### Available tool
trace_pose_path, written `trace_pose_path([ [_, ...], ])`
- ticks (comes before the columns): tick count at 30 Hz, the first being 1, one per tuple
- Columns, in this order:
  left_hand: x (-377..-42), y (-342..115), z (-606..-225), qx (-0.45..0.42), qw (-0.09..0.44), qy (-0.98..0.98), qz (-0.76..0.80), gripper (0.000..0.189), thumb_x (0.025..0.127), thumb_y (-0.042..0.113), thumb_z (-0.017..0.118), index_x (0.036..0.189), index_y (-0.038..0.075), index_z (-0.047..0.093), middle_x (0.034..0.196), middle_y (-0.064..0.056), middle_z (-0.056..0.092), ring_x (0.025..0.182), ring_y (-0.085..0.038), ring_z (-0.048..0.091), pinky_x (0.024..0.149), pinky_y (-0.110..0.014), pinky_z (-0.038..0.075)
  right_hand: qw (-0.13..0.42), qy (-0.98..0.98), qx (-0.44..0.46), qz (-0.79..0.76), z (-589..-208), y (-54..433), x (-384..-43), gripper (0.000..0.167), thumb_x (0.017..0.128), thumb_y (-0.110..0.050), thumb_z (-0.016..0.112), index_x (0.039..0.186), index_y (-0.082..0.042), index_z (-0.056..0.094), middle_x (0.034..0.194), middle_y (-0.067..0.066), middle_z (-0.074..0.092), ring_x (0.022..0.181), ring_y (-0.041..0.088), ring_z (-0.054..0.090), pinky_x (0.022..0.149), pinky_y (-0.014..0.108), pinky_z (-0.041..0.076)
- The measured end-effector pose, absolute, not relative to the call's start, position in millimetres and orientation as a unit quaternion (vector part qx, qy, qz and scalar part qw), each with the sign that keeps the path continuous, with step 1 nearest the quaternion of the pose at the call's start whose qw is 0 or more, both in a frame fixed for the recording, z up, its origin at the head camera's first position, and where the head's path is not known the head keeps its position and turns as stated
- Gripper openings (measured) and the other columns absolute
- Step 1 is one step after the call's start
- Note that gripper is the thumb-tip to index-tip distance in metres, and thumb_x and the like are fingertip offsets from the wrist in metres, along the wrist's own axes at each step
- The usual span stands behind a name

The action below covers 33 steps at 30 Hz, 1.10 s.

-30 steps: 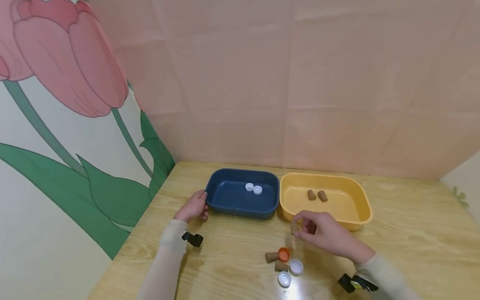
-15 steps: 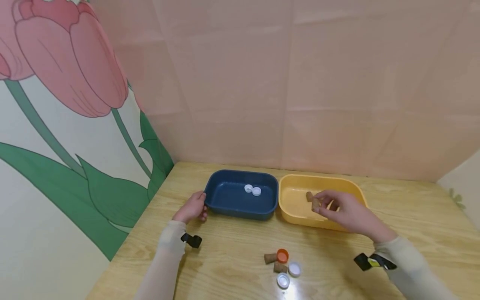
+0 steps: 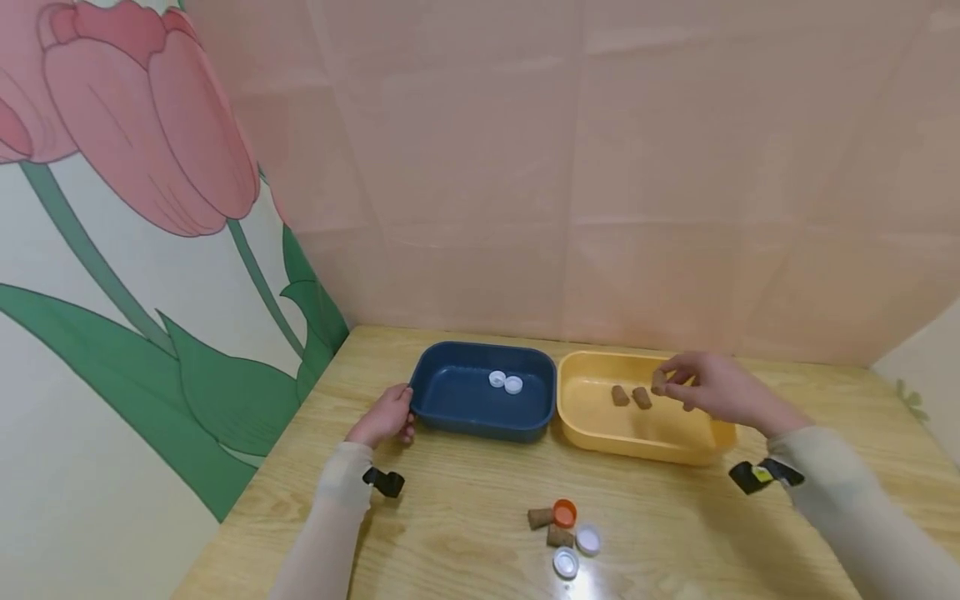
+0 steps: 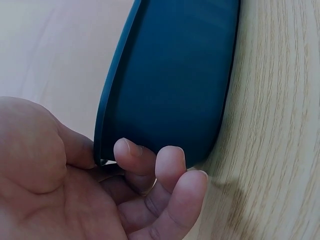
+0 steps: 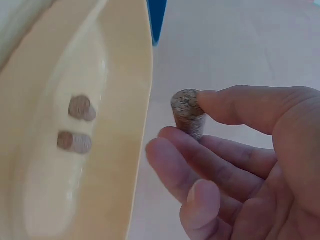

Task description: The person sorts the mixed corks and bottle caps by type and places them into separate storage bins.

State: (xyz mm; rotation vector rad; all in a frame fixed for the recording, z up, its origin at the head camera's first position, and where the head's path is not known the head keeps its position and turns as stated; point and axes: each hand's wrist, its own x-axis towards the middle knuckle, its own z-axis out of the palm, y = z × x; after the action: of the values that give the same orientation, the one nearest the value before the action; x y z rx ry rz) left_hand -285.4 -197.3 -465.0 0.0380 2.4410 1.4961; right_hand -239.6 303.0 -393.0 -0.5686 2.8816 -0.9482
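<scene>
Above the right part of the yellow tray (image 3: 600, 437), my right hand (image 3: 708, 386) pinches a cork (image 5: 189, 112) between thumb and fingers. Two other corks, one left (image 3: 619, 396) and one right (image 3: 642, 398), lie on that tray's floor. My left hand (image 3: 386, 415) holds the left end of the blue tray (image 3: 480, 427). In the left wrist view its thumb is at the rim of the tray wall (image 4: 170, 75), and curled fingers touch the outside. A pair of white bottle caps (image 3: 513, 384) lies inside the blue tray.
On the table in front of the trays lie two corks (image 3: 559, 536), an orange cap (image 3: 565, 513), a white cap (image 3: 588, 540) and a silvery-white cap (image 3: 566, 562). The trays stand side by side near the pink-covered back wall (image 3: 465, 208).
My right hand has carried the cork from the yellow tray's front edge, up and right over the tray. The left hand stays at the blue tray.
</scene>
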Motion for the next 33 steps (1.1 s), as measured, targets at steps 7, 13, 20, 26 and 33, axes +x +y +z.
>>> trace_pose_path([
  [7, -285, -197, -465, 0.011, 0.143, 0.846, 0.514, 0.035, 0.111, 0.019, 0.025, 0.117, -0.004, 0.052, 0.073, -0.005, 0.046, 0.059, -0.02, 0.054, 0.056, -0.035, 0.054, 0.069, 0.937, -0.173, -0.295, -391, 311, -258, 0.036, 0.096, -0.021, 0.068, 0.118, 0.008, 0.064, 0.099, 0.018, 0.073, 0.065, 0.015, 0.064, 0.053, 0.034, 0.053],
  [13, -285, -197, -466, 0.013, 0.14, 0.844, 0.517, 0.035, 0.111, 0.018, 0.024, 0.115, -0.004, 0.051, 0.072, -0.005, 0.045, 0.057, -0.019, 0.054, 0.053, -0.033, 0.054, 0.085, 0.944, -0.173, -0.267, -393, 315, -272, 0.039, 0.092, -0.024, 0.072, 0.115, 0.008, 0.065, 0.085, 0.009, 0.071, 0.06, 0.019, 0.061, 0.055, 0.033, 0.053],
  [20, -285, -195, -465, 0.014, 0.137, 0.845, 0.517, 0.035, 0.111, 0.019, 0.025, 0.116, -0.005, 0.051, 0.073, -0.006, 0.045, 0.058, -0.02, 0.054, 0.054, -0.034, 0.054, 0.121, 0.949, -0.151, -0.249, -403, 315, -284, 0.039, 0.09, -0.026, 0.074, 0.114, 0.005, 0.066, 0.087, 0.009, 0.07, 0.066, 0.02, 0.061, 0.058, 0.033, 0.053],
  [26, -284, -193, -462, 0.015, 0.132, 0.842, 0.522, 0.034, 0.111, 0.019, 0.025, 0.112, -0.004, 0.05, 0.072, -0.005, 0.044, 0.056, -0.02, 0.052, 0.052, -0.032, 0.052, 0.151, 0.947, -0.147, -0.242, -408, 311, -290, 0.031, 0.093, -0.021, 0.069, 0.113, 0.003, 0.068, 0.09, 0.012, 0.071, 0.077, 0.025, 0.065, 0.062, 0.036, 0.055],
  [33, -283, -193, -465, 0.013, 0.131, 0.842, 0.523, 0.035, 0.111, 0.018, 0.025, 0.116, -0.005, 0.05, 0.072, -0.006, 0.044, 0.055, -0.02, 0.052, 0.052, -0.033, 0.052, 0.178, 0.948, -0.145, -0.222, -412, 305, -291, 0.025, 0.091, -0.011, 0.065, 0.111, 0.004, 0.068, 0.084, 0.011, 0.069, 0.073, 0.026, 0.063, 0.061, 0.035, 0.052],
])
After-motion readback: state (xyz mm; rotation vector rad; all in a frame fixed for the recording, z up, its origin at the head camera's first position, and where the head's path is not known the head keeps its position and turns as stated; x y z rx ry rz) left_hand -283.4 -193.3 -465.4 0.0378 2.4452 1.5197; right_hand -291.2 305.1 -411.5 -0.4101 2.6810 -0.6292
